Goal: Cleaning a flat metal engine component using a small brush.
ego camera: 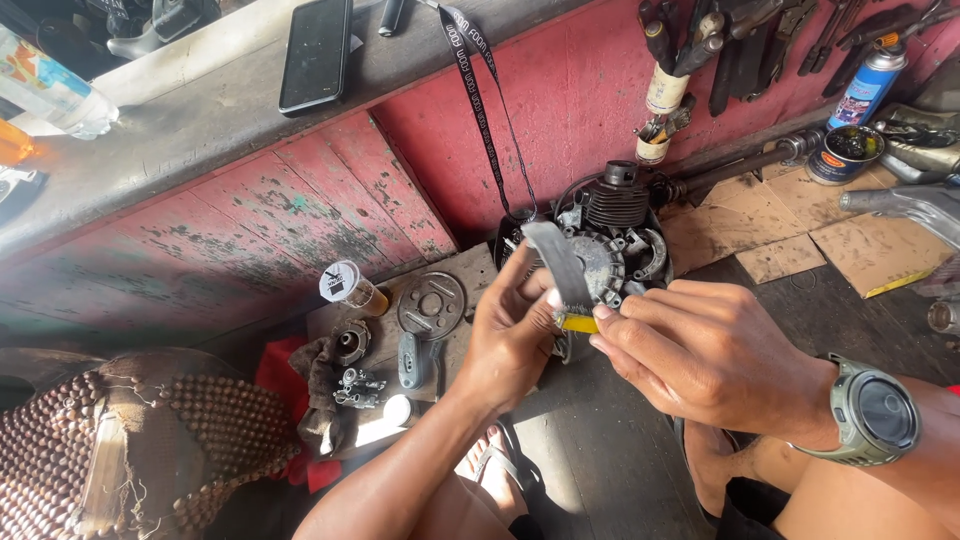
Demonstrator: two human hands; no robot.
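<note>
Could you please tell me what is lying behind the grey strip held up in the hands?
Behind the grey strip sits a small engine with a finned cylinder, on the floor by the red wall. The strip and both hands, left hand and right hand, cover its lower front.

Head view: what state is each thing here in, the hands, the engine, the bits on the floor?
Left hand: holds a grey strip upright.
Right hand: pinches a small yellow piece at the strip's lower end.
Small engine: on the floor, partly stripped.
Round metal plate: lying flat, detached.
Small jar: capped, tilted.
Phone: on the ledge, screen dark.
Spray can: capped.
</note>
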